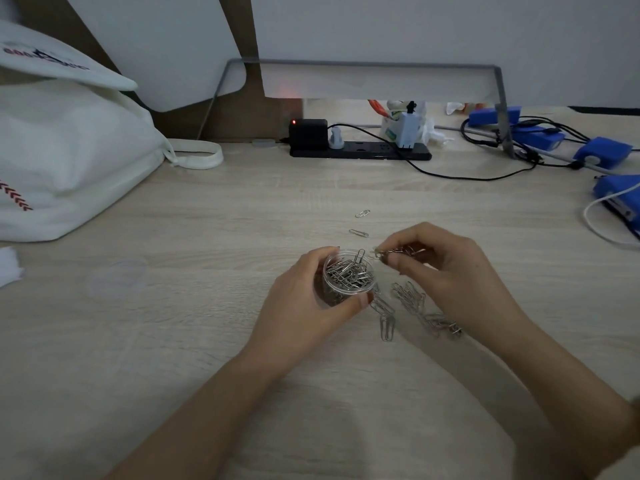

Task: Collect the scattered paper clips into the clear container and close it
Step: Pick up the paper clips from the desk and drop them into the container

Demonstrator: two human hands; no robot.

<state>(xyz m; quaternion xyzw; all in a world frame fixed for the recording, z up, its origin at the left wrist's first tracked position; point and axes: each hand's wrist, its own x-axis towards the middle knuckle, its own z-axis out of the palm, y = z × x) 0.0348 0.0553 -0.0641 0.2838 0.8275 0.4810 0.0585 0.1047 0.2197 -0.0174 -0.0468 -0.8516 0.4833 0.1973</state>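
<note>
My left hand [304, 299] grips a small clear round container [349, 277] at mid-table; it is open at the top and holds many silver paper clips. My right hand [446, 265] pinches a bunch of paper clips [398, 252] just right of the container's rim. A pile of loose clips [422, 308] lies on the wooden table under my right hand, with more [386, 322] beside the container. Two single clips [362, 213] [358, 233] lie farther back. A clear round lid [116, 278] lies flat on the table to the left.
A white fabric bag [69, 157] fills the left side. A black power strip [360, 150] with plugs and cables runs along the back. Blue devices [602, 152] with wires sit at the right. White paper [8, 268] pokes in at the left edge.
</note>
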